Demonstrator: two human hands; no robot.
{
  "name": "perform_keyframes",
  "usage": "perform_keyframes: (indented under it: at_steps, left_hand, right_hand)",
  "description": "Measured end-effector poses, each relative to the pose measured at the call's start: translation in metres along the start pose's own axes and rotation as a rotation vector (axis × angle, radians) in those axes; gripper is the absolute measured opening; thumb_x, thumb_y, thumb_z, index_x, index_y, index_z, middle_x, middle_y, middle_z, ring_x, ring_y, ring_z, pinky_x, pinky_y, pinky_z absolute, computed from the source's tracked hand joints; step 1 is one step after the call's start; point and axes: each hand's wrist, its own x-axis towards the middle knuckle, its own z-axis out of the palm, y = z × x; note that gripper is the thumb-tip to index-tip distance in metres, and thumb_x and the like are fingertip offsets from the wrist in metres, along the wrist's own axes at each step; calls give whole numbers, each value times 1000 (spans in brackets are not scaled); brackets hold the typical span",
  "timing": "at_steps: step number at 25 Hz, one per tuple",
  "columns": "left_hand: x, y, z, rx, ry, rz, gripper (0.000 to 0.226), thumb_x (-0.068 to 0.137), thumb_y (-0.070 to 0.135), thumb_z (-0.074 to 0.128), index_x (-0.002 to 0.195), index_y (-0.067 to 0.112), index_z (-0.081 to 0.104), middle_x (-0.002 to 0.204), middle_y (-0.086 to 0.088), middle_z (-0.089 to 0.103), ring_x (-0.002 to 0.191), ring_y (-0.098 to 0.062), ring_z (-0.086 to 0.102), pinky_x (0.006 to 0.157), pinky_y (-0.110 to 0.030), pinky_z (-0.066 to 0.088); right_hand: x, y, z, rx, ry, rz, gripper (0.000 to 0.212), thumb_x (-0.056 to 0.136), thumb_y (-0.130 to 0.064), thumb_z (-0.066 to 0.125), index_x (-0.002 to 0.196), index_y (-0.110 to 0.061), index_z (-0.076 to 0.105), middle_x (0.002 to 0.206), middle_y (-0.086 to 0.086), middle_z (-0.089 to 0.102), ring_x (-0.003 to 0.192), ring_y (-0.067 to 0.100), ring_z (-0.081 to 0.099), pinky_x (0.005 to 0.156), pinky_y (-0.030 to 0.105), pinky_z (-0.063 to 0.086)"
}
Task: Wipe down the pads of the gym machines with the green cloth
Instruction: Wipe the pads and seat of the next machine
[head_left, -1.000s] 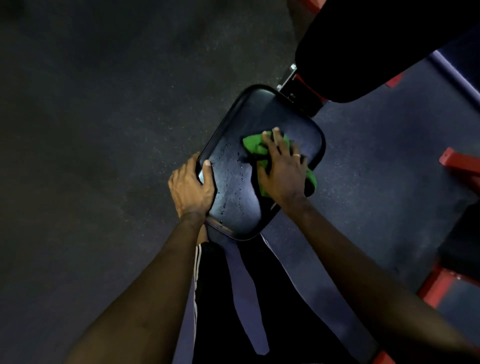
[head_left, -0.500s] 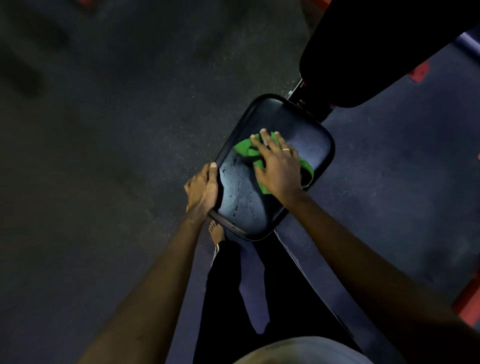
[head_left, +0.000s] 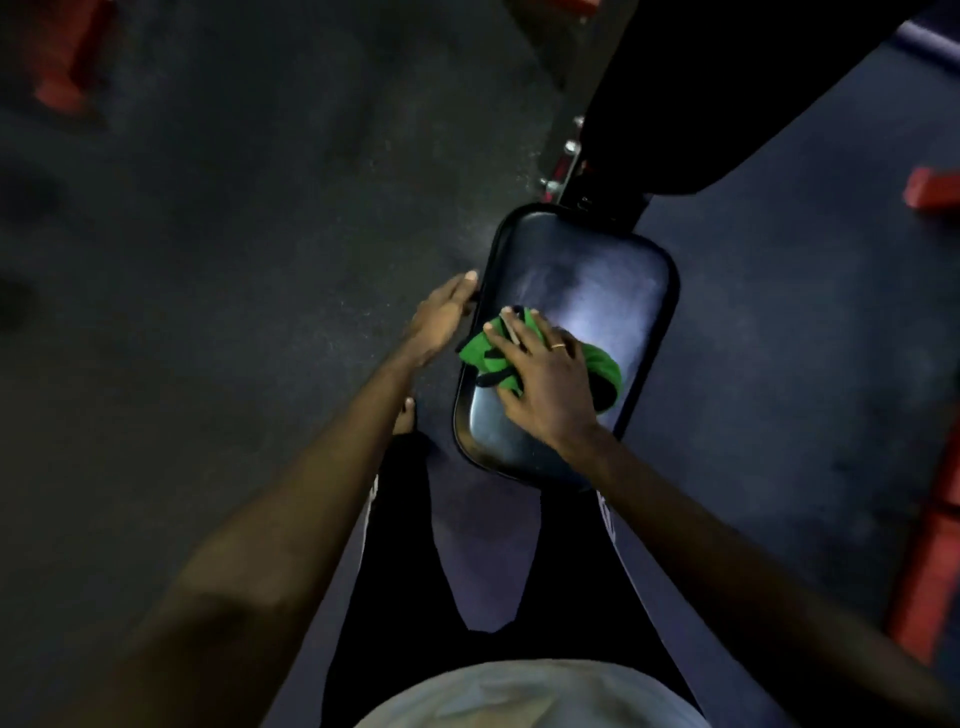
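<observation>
A black seat pad (head_left: 587, 280) of a gym machine lies below me, glossy and rounded at the corners. My right hand (head_left: 545, 379) lies flat on the green cloth (head_left: 605, 371) and presses it onto the pad's near half, fingers spread toward the left. My left hand (head_left: 441, 317) rests against the pad's left edge, fingers fairly straight. A larger black back pad (head_left: 727, 93) rises behind the seat at the upper right.
Dark rubber floor surrounds the machine. Red frame parts show at the right edge (head_left: 930, 561), the upper right (head_left: 935, 189) and the upper left (head_left: 67, 52). Metal bolts and a bracket (head_left: 563, 166) join the two pads. My legs and a bare foot (head_left: 405, 415) stand close to the seat.
My right hand has dragged the cloth toward the pad's near left part. The water drops on the pad are gone. My left hand has loosened from gripping the edge to resting beside it.
</observation>
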Motion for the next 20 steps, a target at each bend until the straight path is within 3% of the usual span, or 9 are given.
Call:
perform_keyframes:
  at_steps: [3,7,9,13,17,18,20]
  left_hand:
    - [25,12,-7,167,-170,158,60,99,44,58,154,33,36,146,3,54,127,-10,52,113,-32,39]
    - [43,9,-23,329,-325,274,82,93,59,60,158,45,13,154,2,47,137,-17,48,115,-39,40]
    - [47,11,-26,341,-364,307,87,90,61,62,157,45,9,157,4,42,142,-12,41,118,-40,36]
    - [54,18,-30,395,-354,264,92,78,66,70,149,62,11,155,1,45,140,-7,43,118,-39,37]
    - [58,26,-28,437,-350,276,91,91,39,73,159,38,13,150,4,46,135,1,39,103,-5,36]
    - [60,25,-27,447,-350,287,91,92,36,73,160,34,13,152,4,45,136,0,40,103,-6,36]
    - [59,27,-27,450,-374,283,93,91,38,73,161,33,11,156,1,43,140,-7,43,115,-25,37]
  right_hand:
    - [-11,-10,3,-4,-8,51,72,81,-39,60,151,-36,41,160,-4,35,145,29,34,113,49,33]
    - [-5,-49,3,68,64,365,72,78,-35,54,149,-38,42,161,-4,33,146,29,33,113,46,30]
    - [-19,-68,13,95,111,400,71,76,-35,49,147,-39,46,161,-6,34,146,28,34,114,45,28]
    - [-38,-83,20,105,106,377,72,74,-30,68,143,-37,52,158,-8,38,145,27,34,115,46,28]
    - [-5,-87,14,51,58,383,68,76,-31,74,141,-34,54,158,-8,37,146,26,32,115,48,26]
    - [-8,-89,16,33,57,370,67,76,-33,74,140,-35,54,159,-8,37,147,25,32,116,47,25]
    - [-32,-95,24,19,63,324,67,75,-33,73,139,-35,55,159,-9,37,147,23,31,118,45,24]
